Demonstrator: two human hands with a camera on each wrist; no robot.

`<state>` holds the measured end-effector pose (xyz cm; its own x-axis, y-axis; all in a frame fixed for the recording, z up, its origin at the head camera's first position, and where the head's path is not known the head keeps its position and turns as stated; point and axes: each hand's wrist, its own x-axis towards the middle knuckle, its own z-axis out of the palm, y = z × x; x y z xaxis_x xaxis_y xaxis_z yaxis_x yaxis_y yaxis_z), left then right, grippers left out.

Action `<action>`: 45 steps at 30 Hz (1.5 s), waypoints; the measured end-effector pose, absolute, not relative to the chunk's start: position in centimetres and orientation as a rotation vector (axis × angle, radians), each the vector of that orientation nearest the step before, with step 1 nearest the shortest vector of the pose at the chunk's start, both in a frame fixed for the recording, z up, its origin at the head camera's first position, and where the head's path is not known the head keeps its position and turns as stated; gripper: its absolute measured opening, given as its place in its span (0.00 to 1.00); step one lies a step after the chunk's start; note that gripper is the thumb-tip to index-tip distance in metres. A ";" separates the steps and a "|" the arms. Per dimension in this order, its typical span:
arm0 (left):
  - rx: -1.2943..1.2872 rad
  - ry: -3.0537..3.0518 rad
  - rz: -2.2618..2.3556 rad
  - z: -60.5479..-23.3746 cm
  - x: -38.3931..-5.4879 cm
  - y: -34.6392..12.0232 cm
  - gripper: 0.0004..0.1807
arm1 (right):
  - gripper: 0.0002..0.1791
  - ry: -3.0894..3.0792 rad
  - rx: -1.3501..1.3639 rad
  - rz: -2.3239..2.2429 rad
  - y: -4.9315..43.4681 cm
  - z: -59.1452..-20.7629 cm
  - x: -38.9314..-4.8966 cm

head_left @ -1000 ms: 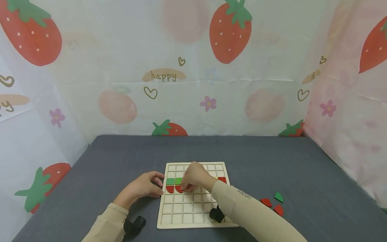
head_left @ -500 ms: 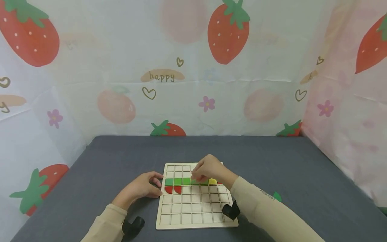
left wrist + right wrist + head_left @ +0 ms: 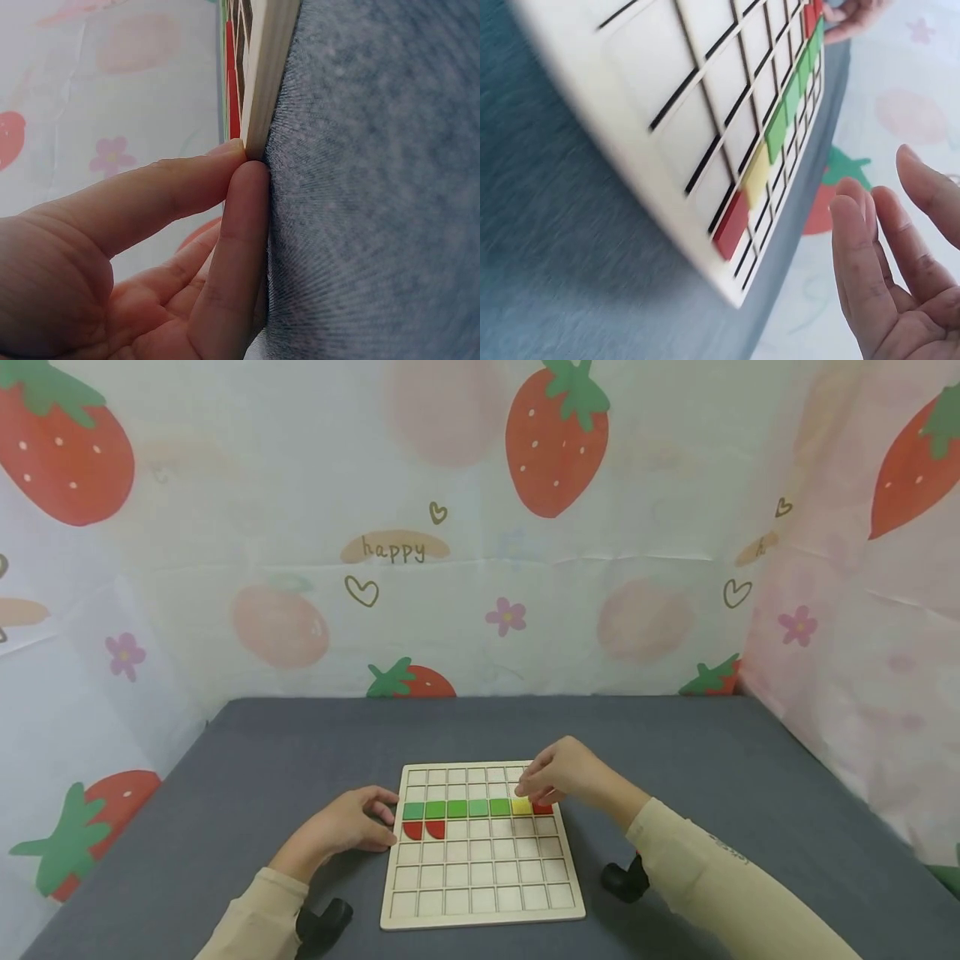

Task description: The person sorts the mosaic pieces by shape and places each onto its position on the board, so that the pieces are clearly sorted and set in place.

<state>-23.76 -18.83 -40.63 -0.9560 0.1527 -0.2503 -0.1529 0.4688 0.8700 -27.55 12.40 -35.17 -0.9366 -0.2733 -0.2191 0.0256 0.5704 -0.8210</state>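
A pale wooden grid board [image 3: 483,918] lies on the dark cloth. One of its rows carries green squares [image 3: 457,809], a yellow square [image 3: 521,807] and a red square [image 3: 733,226]. Below that row, at the left, sit two red quarter-round pieces [image 3: 435,830]. My left hand [image 3: 337,827] touches the board's left edge; in the left wrist view the fingertips [image 3: 249,176] rest right at that edge. Over the board's upper right hovers my right hand [image 3: 573,772], its fingers loosely bent and nothing between them in the right wrist view.
A dark grey cloth [image 3: 300,739] covers the table. Strawberry-printed curtains [image 3: 480,635] stand behind it and along both sides. Each wrist carries a black device [image 3: 625,881]. The right sleeve [image 3: 735,877] crosses the table's right part.
My right hand has moved right, from beside the two red quarter-rounds to the board's upper right, uncovering the row of squares. Loose red and green pieces at the right are now hidden behind the arm.
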 end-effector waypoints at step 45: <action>0.008 2.457 1.457 -40.6 -23.6 -18.8 0.33 | 0.16 2.485 -0.152 -1.128 26.0 -36.9 -25.3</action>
<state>-23.65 -18.78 -40.62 -0.9596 0.1482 -0.2392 -0.1388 0.4901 0.8605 -25.28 26.04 -36.87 -0.9119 -0.2609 -0.3168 0.0668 0.6673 -0.7418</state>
